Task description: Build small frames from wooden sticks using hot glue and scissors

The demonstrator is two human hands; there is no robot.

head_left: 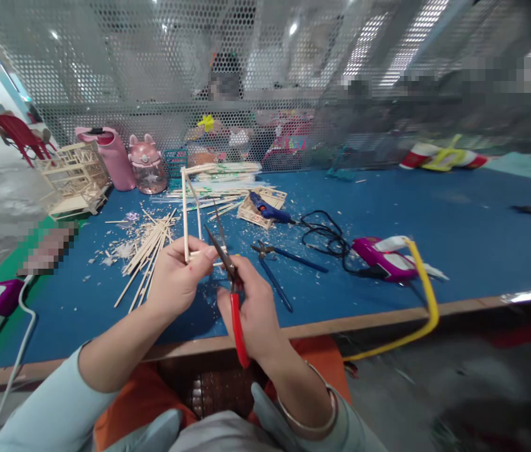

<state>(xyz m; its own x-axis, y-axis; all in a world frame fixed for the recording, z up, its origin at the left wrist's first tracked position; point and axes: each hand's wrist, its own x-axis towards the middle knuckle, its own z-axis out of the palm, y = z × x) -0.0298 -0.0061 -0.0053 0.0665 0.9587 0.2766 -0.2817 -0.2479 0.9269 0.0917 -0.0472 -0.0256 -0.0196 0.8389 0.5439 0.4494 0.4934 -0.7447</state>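
Observation:
My left hand (182,271) is closed on a small frame of pale wooden sticks (185,210), which stands up from between thumb and fingers. In my right hand (253,301) is a pair of scissors (236,320) with red handles. The scissor blades are parted and point up and away, close beside the left thumb and the frame's lower corner. Whether a blade touches a stick I cannot tell. A loose pile of thin wooden sticks (152,245) lies left of my hands, among chips and scraps. Pliers (277,260) with blue handles rest to the right.
A blue glue gun (265,207) lies on a small wooden lattice piece (246,213). Its black cord runs to a purple power strip (378,257) with a yellow cable (428,282). Stick models (75,182), a pink bottle (117,160) and a jar (147,166) stand back left before a perforated metal screen (152,69).

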